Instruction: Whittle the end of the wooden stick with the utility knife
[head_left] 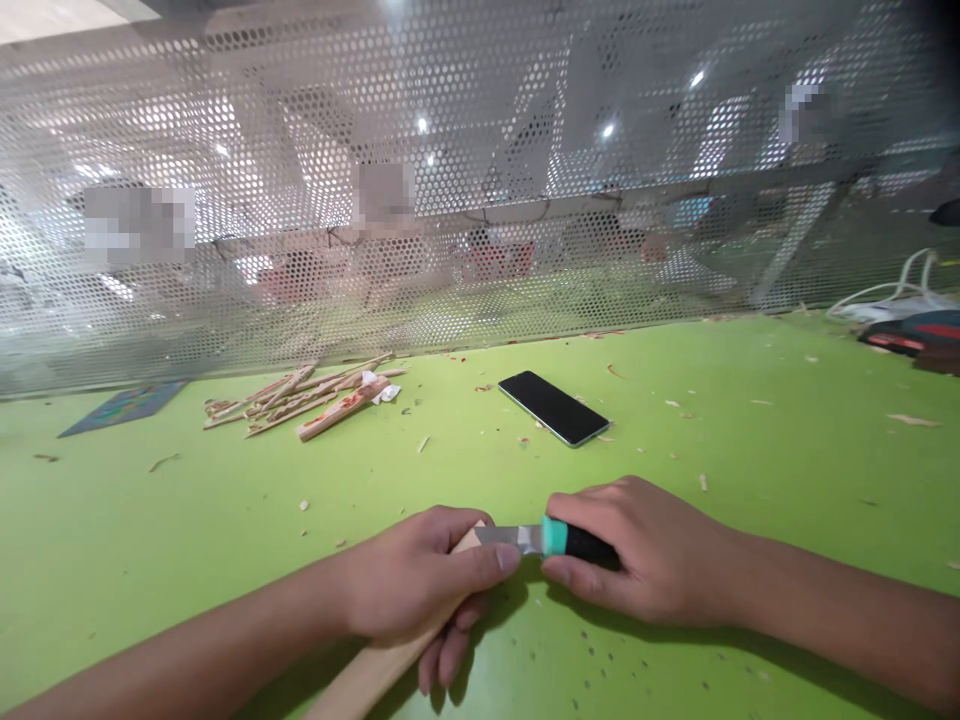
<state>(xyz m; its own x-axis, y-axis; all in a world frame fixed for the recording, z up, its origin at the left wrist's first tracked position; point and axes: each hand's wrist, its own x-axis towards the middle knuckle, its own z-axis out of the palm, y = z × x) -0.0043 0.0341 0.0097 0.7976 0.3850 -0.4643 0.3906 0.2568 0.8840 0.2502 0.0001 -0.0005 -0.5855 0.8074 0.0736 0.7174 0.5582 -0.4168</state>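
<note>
My left hand (427, 575) is wrapped round a pale wooden stick (375, 672), which slants from the bottom edge up to the right. Its thumb presses beside the blade near the stick's upper end. In my right hand (637, 555) is a knife (555, 537) with a black and teal handle, its fingers closed round the grip. The knife's metal blade points left and lies against the tip of the stick. Part of the stick is hidden under my left hand.
On the green table (225, 540), a phone (555, 407) lies beyond my hands. Carved sticks (300, 395) are piled at the back left, near a flat patterned card (124, 408). Wood shavings are scattered about. A perforated metal screen (450, 270) rises behind; a white cable (892, 290) lies far right.
</note>
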